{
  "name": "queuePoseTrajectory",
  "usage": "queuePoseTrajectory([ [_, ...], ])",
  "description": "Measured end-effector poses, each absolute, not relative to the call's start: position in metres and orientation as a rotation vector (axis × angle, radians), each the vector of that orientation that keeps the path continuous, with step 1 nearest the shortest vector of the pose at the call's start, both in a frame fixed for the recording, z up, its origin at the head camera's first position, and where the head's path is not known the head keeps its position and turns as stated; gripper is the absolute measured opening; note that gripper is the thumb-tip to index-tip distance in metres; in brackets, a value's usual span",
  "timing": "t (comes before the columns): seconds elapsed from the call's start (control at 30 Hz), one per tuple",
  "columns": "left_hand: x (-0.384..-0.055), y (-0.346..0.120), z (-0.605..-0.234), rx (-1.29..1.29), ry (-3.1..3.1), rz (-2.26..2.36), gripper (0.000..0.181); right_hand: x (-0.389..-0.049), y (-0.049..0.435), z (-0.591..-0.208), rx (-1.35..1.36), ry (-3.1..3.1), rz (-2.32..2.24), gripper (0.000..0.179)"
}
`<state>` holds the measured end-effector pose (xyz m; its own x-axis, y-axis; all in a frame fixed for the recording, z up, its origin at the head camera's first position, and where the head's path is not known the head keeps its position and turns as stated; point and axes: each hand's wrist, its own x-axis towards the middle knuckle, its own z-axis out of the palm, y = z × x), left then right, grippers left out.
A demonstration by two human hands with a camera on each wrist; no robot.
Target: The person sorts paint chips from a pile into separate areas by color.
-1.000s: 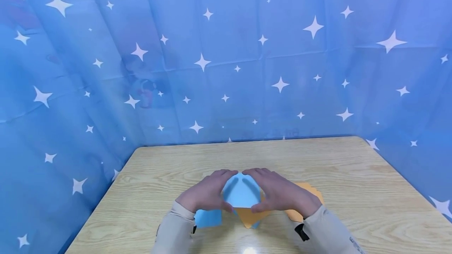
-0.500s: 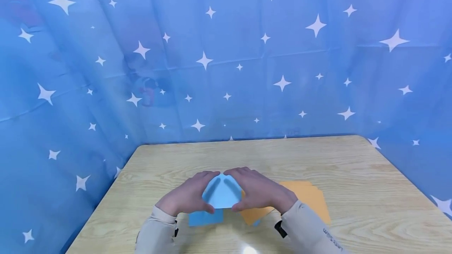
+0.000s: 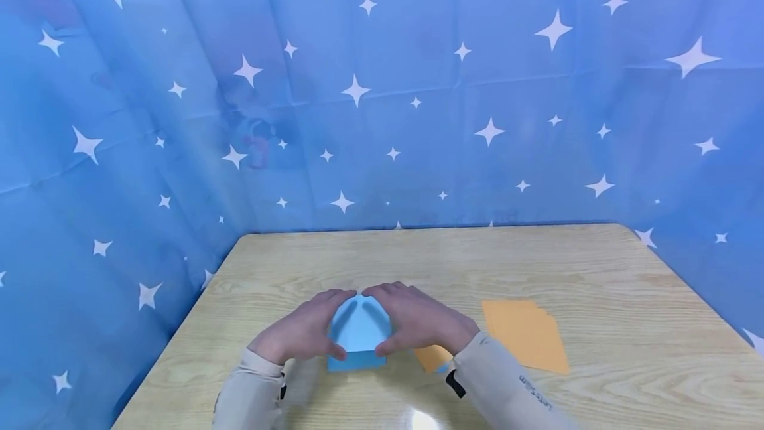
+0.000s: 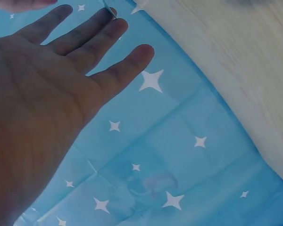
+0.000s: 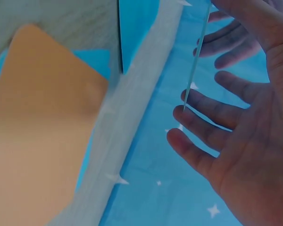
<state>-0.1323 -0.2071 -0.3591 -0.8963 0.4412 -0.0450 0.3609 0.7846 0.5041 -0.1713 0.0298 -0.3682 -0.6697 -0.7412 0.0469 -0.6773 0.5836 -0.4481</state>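
Observation:
Both hands hold one light-blue paper-like sheet (image 3: 360, 325) between them, above the table. My left hand (image 3: 304, 327) grips its left side, thumb near and fingers at the far edge; my right hand (image 3: 414, 320) grips its right side the same way. In the right wrist view the sheet shows edge-on as a thin strip (image 5: 198, 56) against the right hand's fingertips (image 5: 179, 113). Only a sliver of it shows at the left hand's fingertips (image 4: 115, 12) in the left wrist view. Just below the sheet lies a darker blue sheet (image 3: 357, 361), partly hidden.
Orange sheets (image 3: 525, 334) lie on the wooden table (image 3: 609, 284) to the right. Another orange piece (image 3: 434, 356), with blue (image 3: 443, 368) under it, is partly covered by the right hand and forearm. A blue starry curtain (image 3: 388, 118) hangs behind and at the sides.
Both hands have carried the light-blue sheet leftward, from over the orange-and-blue pile to over the blue sheet. More of the orange sheets on the right shows. The head view has shifted slightly.

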Motion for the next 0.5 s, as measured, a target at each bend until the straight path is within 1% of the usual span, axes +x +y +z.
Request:
queuePoseTrajectory([
  [0.27, -0.133, -0.219, -0.370, 0.677, 2.830, 0.711, 0.095, -0.171, 0.013, -0.380, -1.213, 2.670, -0.580, 0.083],
  [0.5, -0.133, -0.227, -0.383, 0.687, 2.840, 0.658, 0.097, -0.171, -0.001, -0.387, -1.174, 2.677, -0.462, 0.088],
])
